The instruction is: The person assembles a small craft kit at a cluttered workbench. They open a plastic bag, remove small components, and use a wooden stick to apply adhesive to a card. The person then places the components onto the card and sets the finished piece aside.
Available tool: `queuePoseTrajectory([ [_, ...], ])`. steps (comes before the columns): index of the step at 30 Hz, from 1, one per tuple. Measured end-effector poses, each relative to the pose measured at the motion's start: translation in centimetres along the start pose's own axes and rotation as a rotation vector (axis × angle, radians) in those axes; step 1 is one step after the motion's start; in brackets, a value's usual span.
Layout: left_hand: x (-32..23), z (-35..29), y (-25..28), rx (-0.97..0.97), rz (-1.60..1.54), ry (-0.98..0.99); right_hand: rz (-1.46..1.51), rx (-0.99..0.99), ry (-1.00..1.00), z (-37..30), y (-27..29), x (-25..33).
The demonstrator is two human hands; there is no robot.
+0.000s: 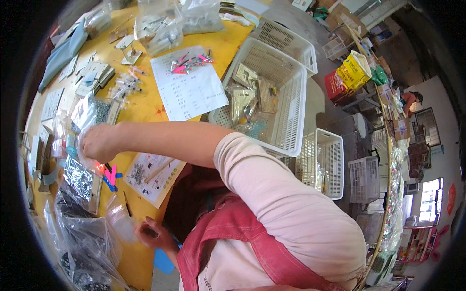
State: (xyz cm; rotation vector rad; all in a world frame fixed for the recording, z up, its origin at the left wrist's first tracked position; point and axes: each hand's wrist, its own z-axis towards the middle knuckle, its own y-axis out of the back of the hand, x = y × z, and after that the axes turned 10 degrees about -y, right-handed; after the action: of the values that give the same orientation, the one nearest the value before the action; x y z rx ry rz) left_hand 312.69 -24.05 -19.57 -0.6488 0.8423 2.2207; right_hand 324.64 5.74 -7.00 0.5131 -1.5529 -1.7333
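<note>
My right hand (99,143) reaches across the yellow table with closed fingers, beside a curved piece of clear plastic (81,151); what it grips is hidden. A small red glow shows below it. Close by are pink and blue plastic strips (112,177) and a tray of shiny metal parts (78,175). Behind the hand lies a heap of small grey parts (101,109). My left hand (156,236) is at the table edge, loosely curled with thumb and fingers apart. A clear plastic bag (121,222) and a thin dark stick (127,203) lie near it.
A printed sheet (154,177) bears small metal pieces. Pink and orange parts (187,63) rest on a handwritten paper (189,99). Syringes (127,86) lie farther off. White plastic crates (296,116) stand beside the table, one holding bagged parts. Large clear bags (87,247) cover the table's near side.
</note>
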Motion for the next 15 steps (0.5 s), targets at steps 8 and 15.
queuePoseTrajectory([
  [8,-1.3,0.4,0.3,-0.023,0.004,0.031,0.049,0.234,-0.118,1.7,0.8,0.4],
  [15,-1.1,0.7,0.1,-0.019,-0.014,-0.011,-0.03,0.102,-0.103,3.3,-4.5,0.2],
])
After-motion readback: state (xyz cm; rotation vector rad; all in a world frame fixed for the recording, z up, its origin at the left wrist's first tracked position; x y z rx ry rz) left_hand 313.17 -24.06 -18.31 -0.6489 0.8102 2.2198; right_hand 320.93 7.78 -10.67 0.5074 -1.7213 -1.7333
